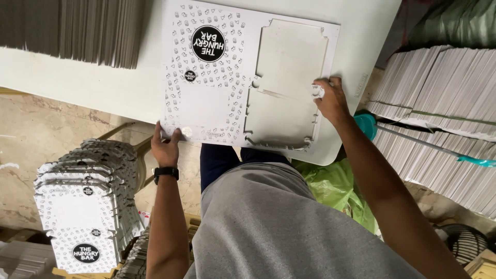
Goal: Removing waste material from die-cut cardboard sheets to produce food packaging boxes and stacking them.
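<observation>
A printed cardboard sheet [206,98] lies flat on the white table [103,85], at twelve o'clock from the person. Its right half already shows an empty box-shaped cut-out [287,88]; the patterned left half is still whole in the sheet. The left hand [166,146] pinches the sheet's near corner at seven o'clock, thumb on top. The right hand [330,101] presses curled fingers on its three o'clock edge. Punched box blanks [85,206] are stacked at eight o'clock, and uncut sheets [444,119] at three.
</observation>
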